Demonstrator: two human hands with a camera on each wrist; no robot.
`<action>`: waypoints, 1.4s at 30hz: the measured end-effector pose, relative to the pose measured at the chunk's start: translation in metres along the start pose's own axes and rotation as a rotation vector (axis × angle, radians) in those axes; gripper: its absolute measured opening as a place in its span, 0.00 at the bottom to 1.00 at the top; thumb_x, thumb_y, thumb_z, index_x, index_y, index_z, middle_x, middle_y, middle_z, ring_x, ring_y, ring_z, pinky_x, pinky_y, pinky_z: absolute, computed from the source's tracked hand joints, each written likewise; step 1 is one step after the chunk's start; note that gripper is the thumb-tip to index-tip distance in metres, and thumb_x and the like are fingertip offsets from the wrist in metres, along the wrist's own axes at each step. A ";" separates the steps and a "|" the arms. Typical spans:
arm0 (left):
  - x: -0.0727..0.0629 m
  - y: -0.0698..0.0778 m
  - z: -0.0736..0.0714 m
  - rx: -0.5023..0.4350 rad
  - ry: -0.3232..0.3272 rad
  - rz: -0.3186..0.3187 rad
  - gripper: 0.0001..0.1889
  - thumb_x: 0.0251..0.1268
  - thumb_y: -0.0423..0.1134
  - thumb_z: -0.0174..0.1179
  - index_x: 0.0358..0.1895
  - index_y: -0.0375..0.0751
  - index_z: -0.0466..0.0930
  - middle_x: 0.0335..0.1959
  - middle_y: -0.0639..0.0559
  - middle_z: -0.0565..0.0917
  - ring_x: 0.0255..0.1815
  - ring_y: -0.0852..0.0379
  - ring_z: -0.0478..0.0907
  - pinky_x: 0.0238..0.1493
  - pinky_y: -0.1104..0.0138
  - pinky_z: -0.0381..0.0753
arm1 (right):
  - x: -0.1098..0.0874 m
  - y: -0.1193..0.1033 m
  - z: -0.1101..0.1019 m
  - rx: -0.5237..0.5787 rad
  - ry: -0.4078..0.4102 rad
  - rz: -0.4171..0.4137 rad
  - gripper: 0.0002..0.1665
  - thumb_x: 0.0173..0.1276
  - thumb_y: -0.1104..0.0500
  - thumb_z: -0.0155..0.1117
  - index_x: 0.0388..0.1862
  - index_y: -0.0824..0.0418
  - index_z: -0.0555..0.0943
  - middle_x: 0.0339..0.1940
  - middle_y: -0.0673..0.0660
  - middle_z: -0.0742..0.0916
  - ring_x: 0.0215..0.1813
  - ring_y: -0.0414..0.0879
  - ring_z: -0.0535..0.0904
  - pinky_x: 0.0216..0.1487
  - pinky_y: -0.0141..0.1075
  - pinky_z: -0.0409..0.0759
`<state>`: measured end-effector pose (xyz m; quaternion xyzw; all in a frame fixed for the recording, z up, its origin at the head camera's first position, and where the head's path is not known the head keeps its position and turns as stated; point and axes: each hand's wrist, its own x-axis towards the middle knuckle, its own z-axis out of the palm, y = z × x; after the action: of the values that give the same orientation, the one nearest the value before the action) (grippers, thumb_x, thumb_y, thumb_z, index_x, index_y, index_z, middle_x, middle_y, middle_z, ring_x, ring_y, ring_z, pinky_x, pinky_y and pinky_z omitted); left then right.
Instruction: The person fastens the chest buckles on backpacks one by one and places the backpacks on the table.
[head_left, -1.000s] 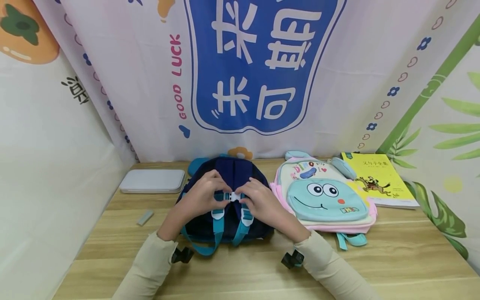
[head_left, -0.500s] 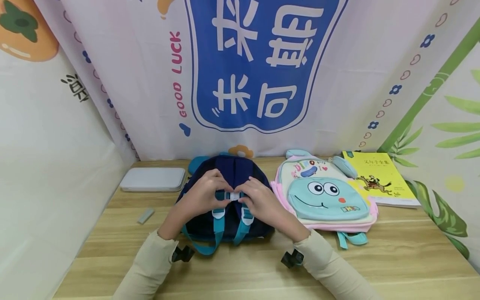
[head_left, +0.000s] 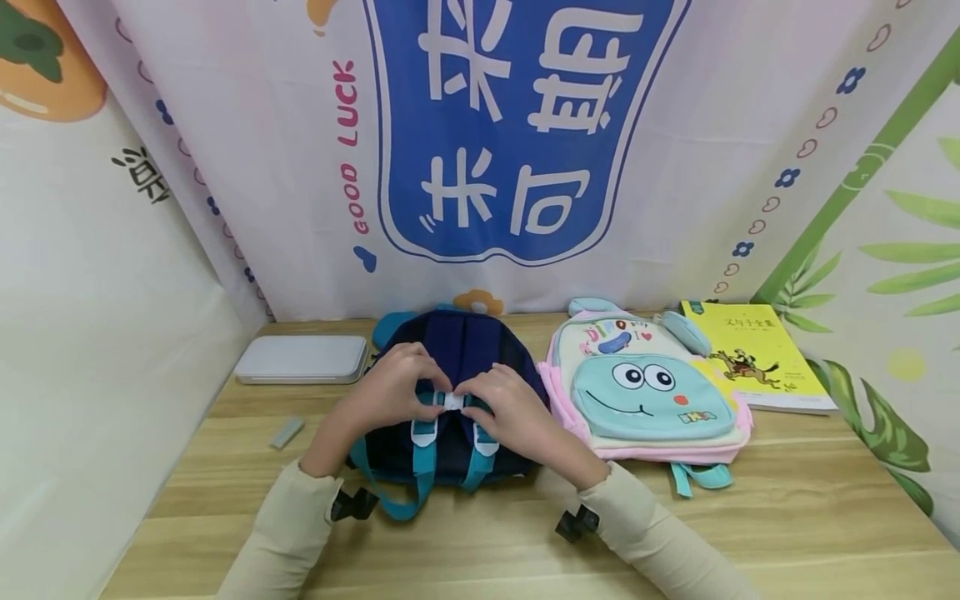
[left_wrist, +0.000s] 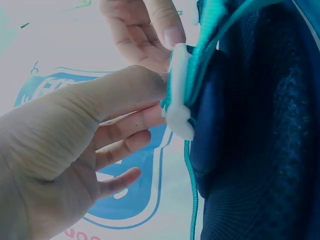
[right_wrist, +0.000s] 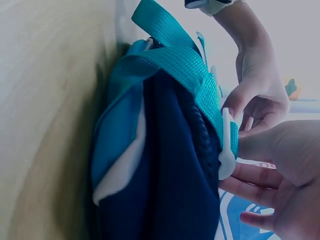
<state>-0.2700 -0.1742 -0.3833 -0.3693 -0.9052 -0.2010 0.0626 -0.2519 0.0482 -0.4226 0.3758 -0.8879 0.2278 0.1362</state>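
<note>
A dark navy backpack [head_left: 457, 333] lies on the table with its strap side up. Over its middle is a white buckle [head_left: 453, 402] on a short teal strap. My left hand [head_left: 397, 383] pinches the buckle's left end between thumb and fingers, and my right hand [head_left: 506, 408] pinches its right end. The two halves of the buckle sit together. Just below hang two teal shoulder straps with white adjusters [head_left: 424, 432]. In the left wrist view a white adjuster [left_wrist: 177, 95] stands in front of the left fingertips, hiding the buckle.
A pink and teal cartoon backpack [head_left: 652, 400] lies to the right, partly over a yellow book [head_left: 757, 354]. At left are a white pencil case [head_left: 302, 358] and a small grey eraser-like block [head_left: 287, 432]. A printed curtain [head_left: 300, 250] hangs behind the table.
The buckle's halves, with a dark gap between them a second ago, have come together. Both hands have since shifted slightly left and nearer with the buckle and straps.
</note>
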 end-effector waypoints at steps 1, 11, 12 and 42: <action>0.001 0.000 0.000 -0.012 -0.020 -0.011 0.11 0.48 0.38 0.81 0.36 0.44 0.92 0.33 0.56 0.89 0.41 0.53 0.77 0.52 0.55 0.75 | -0.001 0.000 0.001 -0.004 -0.009 0.000 0.13 0.69 0.59 0.70 0.52 0.57 0.85 0.48 0.51 0.90 0.56 0.47 0.84 0.75 0.56 0.68; 0.006 -0.016 0.017 -0.112 -0.214 -0.129 0.09 0.52 0.37 0.79 0.33 0.51 0.87 0.31 0.60 0.84 0.41 0.56 0.75 0.44 0.63 0.76 | -0.008 -0.002 0.004 -0.105 -0.188 0.004 0.19 0.75 0.51 0.64 0.60 0.56 0.84 0.54 0.52 0.88 0.60 0.48 0.83 0.73 0.57 0.70; 0.007 -0.018 0.019 -0.126 -0.228 -0.134 0.09 0.53 0.37 0.78 0.34 0.51 0.87 0.31 0.60 0.85 0.41 0.56 0.76 0.45 0.63 0.76 | -0.008 -0.003 0.003 -0.108 -0.196 0.004 0.19 0.75 0.50 0.64 0.60 0.56 0.84 0.54 0.52 0.88 0.60 0.49 0.83 0.73 0.57 0.70; 0.001 -0.019 0.011 -0.116 -0.196 -0.107 0.17 0.60 0.45 0.73 0.49 0.41 0.87 0.36 0.54 0.87 0.41 0.54 0.82 0.45 0.62 0.81 | -0.001 0.002 -0.020 0.027 -0.346 0.027 0.23 0.77 0.51 0.61 0.66 0.57 0.80 0.60 0.55 0.85 0.63 0.48 0.80 0.69 0.50 0.73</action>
<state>-0.2834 -0.1810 -0.3988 -0.3413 -0.9122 -0.2192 -0.0583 -0.2515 0.0604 -0.4062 0.3994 -0.8998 0.1736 -0.0270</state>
